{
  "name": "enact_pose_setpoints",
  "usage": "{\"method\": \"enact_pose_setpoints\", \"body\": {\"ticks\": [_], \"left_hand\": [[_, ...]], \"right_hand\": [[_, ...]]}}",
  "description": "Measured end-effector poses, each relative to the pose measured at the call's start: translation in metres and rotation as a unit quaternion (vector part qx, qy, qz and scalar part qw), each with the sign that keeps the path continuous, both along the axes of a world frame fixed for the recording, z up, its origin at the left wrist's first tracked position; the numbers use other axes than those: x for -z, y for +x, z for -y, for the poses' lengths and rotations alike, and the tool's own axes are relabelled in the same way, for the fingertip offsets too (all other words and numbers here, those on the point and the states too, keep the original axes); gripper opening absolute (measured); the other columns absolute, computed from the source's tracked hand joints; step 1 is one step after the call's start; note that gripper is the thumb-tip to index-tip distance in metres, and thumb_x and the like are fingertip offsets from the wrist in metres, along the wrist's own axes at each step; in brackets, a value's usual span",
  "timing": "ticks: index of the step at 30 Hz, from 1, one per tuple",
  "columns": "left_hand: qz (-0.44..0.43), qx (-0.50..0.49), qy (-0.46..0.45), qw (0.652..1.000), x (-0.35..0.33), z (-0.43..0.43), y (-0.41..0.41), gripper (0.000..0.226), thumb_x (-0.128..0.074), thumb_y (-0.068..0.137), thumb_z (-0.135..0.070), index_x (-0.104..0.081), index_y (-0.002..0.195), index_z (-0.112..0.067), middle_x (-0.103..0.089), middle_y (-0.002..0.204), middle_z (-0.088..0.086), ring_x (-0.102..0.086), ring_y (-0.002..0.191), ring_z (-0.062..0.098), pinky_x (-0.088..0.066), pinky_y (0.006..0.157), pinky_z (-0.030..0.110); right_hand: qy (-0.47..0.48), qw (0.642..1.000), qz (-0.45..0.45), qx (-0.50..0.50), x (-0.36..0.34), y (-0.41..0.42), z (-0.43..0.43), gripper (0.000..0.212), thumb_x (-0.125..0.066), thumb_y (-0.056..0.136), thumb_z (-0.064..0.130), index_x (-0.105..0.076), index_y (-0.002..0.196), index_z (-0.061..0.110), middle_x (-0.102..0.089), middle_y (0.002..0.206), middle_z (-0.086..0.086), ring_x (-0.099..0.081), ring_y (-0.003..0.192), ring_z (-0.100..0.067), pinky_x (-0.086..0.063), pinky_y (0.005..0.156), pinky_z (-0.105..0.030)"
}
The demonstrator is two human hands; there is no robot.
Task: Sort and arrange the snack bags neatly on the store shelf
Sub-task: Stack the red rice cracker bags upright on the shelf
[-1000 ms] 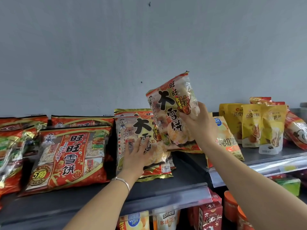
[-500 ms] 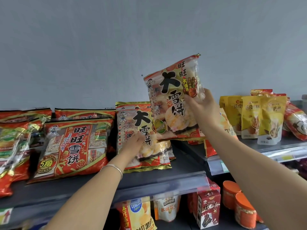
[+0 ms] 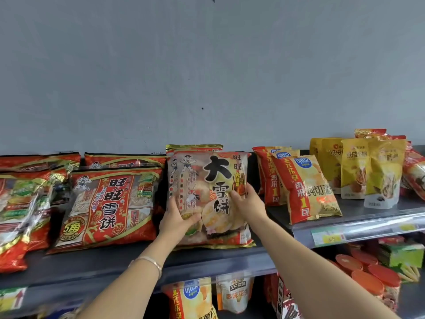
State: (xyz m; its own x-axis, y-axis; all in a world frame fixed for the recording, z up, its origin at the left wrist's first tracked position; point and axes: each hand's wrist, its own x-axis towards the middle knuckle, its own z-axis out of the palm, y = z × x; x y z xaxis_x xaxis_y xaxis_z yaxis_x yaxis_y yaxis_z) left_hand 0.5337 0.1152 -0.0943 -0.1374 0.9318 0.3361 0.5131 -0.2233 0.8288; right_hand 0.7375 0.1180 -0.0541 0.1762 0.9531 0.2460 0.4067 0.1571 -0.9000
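Note:
A clear rice-cracker bag with big black characters stands on the dark shelf, in front of another bag of the same kind whose top edge shows behind it. My left hand grips its lower left part, thumb across the front. My right hand holds its right side, fingers on the front. To the left leans a large red rice-cracker bag, with more red bags beyond it.
Right of the held bag, red and yellow chip bags lean on a grey shelf. Yellow pouches stand further right. Below are more bags and orange-lidded tubs. A grey wall rises behind.
My right hand brought the bag down from the air and set it in front of the matching bag. My left hand moved from that rear bag onto the front one.

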Motion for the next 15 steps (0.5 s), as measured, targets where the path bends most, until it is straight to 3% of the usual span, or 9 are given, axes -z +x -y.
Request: {"method": "enact_pose_setpoints", "body": {"ticks": [3,5,8,15], "left_hand": [[-0.158,-0.111,0.035,0.981,0.010,0.005,0.005,0.108,-0.066,0.076,-0.057,0.011,0.148,-0.034,-0.020,0.152,0.007,-0.029,0.136,0.030,-0.034,0.105,0.049],[-0.139,-0.114,0.029,0.983,0.016,0.005,0.006,0.109,-0.065,0.076,-0.058,0.020,0.143,-0.042,-0.006,0.155,0.007,-0.020,0.140,0.032,-0.029,0.108,0.053],[-0.114,-0.055,0.008,0.992,0.027,-0.001,0.005,0.112,-0.064,0.075,-0.060,0.033,0.131,-0.050,0.003,0.156,0.007,-0.019,0.140,0.033,-0.028,0.109,0.055],[-0.188,-0.075,0.009,0.979,0.030,0.010,0.016,0.105,-0.050,0.082,-0.064,0.032,0.140,-0.035,0.011,0.157,0.011,-0.008,0.144,0.033,-0.030,0.108,0.055]], "right_hand": [[-0.001,1.000,-0.001,-0.024,0.010,-0.014,-0.005,0.104,-0.070,0.080,0.048,0.002,0.152,0.034,-0.036,0.147,-0.008,-0.044,0.130,-0.030,-0.037,0.109,-0.046],[0.013,0.998,0.063,-0.022,0.011,-0.021,-0.006,0.115,-0.074,0.076,0.050,0.013,0.150,0.036,-0.023,0.150,-0.010,-0.037,0.133,-0.033,-0.035,0.108,-0.048],[0.030,0.991,0.130,0.006,0.018,-0.020,-0.006,0.110,-0.067,0.079,0.057,0.016,0.148,0.039,-0.024,0.149,-0.011,-0.039,0.130,-0.036,-0.040,0.104,-0.051],[-0.014,0.980,0.193,0.036,0.029,-0.007,-0.005,0.090,-0.042,0.088,0.067,0.015,0.150,0.034,-0.019,0.155,-0.010,-0.031,0.136,-0.040,-0.032,0.107,-0.054]]}}
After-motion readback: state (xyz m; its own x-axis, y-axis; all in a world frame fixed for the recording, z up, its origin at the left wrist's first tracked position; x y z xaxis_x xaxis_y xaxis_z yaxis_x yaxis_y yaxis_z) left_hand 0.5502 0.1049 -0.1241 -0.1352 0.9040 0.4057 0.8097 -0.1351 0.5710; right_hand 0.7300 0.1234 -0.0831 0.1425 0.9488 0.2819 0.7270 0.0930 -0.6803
